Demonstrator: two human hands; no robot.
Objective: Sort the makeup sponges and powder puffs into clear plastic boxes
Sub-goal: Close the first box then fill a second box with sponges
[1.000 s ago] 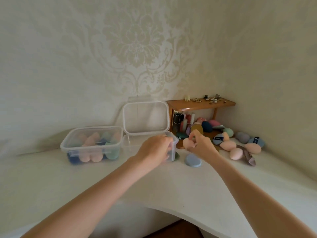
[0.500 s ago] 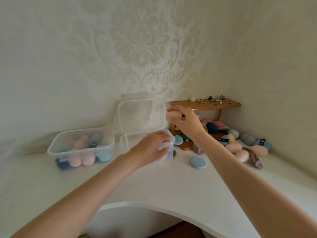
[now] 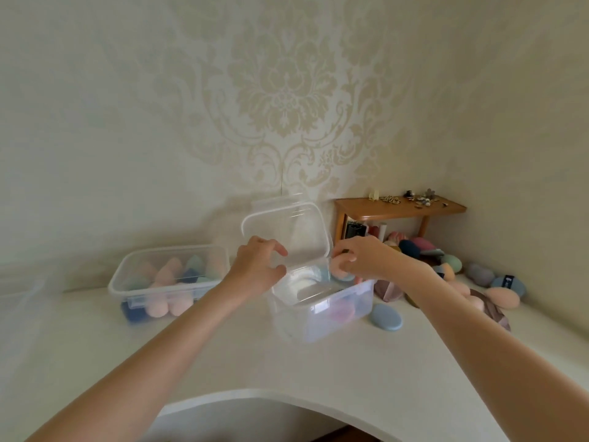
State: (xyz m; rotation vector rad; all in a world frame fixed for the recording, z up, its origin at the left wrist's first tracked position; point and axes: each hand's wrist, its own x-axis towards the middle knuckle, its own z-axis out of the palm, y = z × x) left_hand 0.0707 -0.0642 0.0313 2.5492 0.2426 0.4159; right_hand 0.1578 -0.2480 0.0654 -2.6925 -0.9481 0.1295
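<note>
An open clear plastic box [image 3: 338,314] stands mid-desk, its lid [image 3: 287,231] tilted up behind it, with a few puffs blurred inside. My left hand [image 3: 258,269] grips the box's left rim, fingers and thumb curled. Over the box's far right corner, my right hand [image 3: 369,258] pinches a peach powder puff [image 3: 338,270]. A second clear box [image 3: 169,275], lid on, sits to the left and is filled with peach, green and blue sponges. Loose puffs and sponges [image 3: 502,296] lie heaped at the right by the wall.
A flat blue puff [image 3: 386,317] lies on the white desk [image 3: 223,355] just right of the open box. A small wooden shelf [image 3: 398,208] with trinkets stands in the corner, more sponges under it. The desk's curved front edge runs below my arms.
My right hand has come down from beside the lid with the peach puff to the box's far right corner. The open box now sits turned and nearer, my left hand still on it.
</note>
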